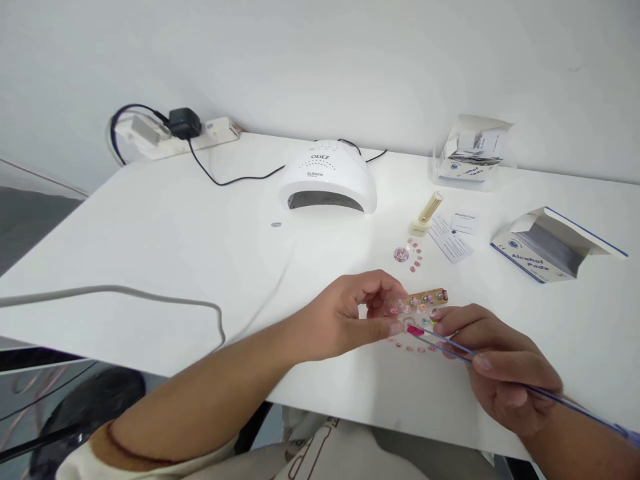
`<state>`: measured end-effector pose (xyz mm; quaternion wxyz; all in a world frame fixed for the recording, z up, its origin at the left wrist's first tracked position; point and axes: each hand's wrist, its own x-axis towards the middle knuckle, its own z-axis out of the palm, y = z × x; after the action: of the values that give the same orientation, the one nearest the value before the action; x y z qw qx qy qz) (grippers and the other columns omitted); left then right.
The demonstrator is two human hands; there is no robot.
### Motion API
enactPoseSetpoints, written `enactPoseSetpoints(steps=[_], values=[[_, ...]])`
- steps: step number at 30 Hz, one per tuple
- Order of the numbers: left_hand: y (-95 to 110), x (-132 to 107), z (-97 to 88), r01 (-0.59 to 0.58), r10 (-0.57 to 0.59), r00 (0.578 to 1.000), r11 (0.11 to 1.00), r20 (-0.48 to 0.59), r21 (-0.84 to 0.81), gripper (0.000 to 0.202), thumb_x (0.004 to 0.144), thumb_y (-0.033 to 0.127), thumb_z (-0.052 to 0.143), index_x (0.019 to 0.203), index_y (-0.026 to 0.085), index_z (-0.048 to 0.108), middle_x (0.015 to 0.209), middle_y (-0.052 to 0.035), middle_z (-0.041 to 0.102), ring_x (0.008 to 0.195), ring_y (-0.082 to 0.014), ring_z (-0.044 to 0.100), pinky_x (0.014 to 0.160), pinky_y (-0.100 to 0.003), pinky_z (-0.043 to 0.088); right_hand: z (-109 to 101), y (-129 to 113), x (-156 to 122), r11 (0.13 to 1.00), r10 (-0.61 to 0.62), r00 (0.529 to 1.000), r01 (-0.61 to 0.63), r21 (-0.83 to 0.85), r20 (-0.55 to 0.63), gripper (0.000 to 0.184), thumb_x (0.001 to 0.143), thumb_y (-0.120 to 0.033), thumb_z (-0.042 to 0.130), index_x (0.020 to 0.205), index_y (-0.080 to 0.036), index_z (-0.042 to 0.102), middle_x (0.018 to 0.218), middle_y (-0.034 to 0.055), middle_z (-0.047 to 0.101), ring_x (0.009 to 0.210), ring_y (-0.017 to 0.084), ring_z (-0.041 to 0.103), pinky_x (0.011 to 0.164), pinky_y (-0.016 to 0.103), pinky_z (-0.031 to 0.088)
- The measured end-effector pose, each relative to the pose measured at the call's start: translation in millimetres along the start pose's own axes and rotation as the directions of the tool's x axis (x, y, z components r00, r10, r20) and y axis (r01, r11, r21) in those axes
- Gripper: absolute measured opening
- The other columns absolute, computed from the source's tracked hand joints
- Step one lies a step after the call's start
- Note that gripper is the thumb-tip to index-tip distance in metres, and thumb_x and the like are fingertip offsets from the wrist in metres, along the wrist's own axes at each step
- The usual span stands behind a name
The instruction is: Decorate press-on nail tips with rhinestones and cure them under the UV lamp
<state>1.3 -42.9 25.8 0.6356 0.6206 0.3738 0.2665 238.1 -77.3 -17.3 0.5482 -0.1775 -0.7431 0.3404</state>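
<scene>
"Your right hand (pixel 510 367) grips the blue tweezers (pixel 575 404), their tips at the magenta piece (pixel 415 330)."

"Squeeze lightly, so it won't twist or spring away. Your left hand (pixel 350 317) curls beside it, thumb close; I can't tell what it pinches."

"Keep your knuckles off the gem-studded gold strip (pixel 427 297) just beyond."

"Your SUNone nail lamp (pixel 325 173) stands farther back."

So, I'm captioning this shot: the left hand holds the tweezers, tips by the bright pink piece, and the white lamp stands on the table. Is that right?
Wrong side: the head view shows the right hand holding the tweezers, tips by the bright pink piece. The white lamp does stand on the table.
</scene>
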Motion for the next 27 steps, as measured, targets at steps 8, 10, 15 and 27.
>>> enactPoseSetpoints(steps=[8,10,15,27], values=[[0.1,1.4,3.1,-0.155,0.157,0.987,0.986,-0.037,0.057,0.009,0.084,0.018,0.057,0.085,0.014,0.064,0.073,-0.0018,0.057,0.063,-0.0101,0.050,0.060,-0.024,0.043,-0.8,2.8,-0.8,0.998,-0.051,0.998,0.050,-0.032,-0.026,0.031,0.094,-0.040,0.042,0.119,-0.029,0.057,0.089,0.0056,0.069,0.091,0.025,0.065,0.080,0.052,0.055],[0.0,1.8,2.9,-0.187,0.188,0.982,0.979,-0.007,0.081,0.011,0.085,0.017,0.055,0.087,0.013,0.065,0.072,-0.0018,0.057,0.061,-0.0094,0.049,0.057,-0.023,0.042,-1.6,2.5,-0.9,0.998,-0.046,0.999,0.045,-0.051,-0.014,0.032,0.094,-0.041,0.041,0.119,-0.030,0.057,0.088,0.0047,0.069,0.091,0.025,0.065,0.082,0.053,0.055],[-0.3,2.3,2.0,-0.210,0.202,0.977,0.966,0.066,0.153,0.015,0.087,0.016,0.053,0.092,0.013,0.067,0.073,-0.0023,0.057,0.064,-0.0100,0.051,0.059,-0.023,0.042,-0.5,4.2,-1.7,0.998,-0.061,0.998,0.062,-0.025,0.010,0.033,0.094,-0.038,0.041,0.122,-0.027,0.056,0.090,0.0063,0.069,0.089,0.024,0.065,0.077,0.050,0.056],[1.1,1.6,3.7,-0.230,0.228,0.973,0.967,0.035,0.113,0.012,0.086,0.016,0.056,0.090,0.014,0.068,0.071,-0.0022,0.061,0.062,-0.0093,0.052,0.058,-0.022,0.042,-2.1,1.9,-0.9,0.998,-0.047,0.999,0.047,0.043,0.004,0.036,0.094,-0.033,0.041,0.126,-0.022,0.054,0.091,0.0089,0.067,0.086,0.024,0.066,0.071,0.048,0.058]])
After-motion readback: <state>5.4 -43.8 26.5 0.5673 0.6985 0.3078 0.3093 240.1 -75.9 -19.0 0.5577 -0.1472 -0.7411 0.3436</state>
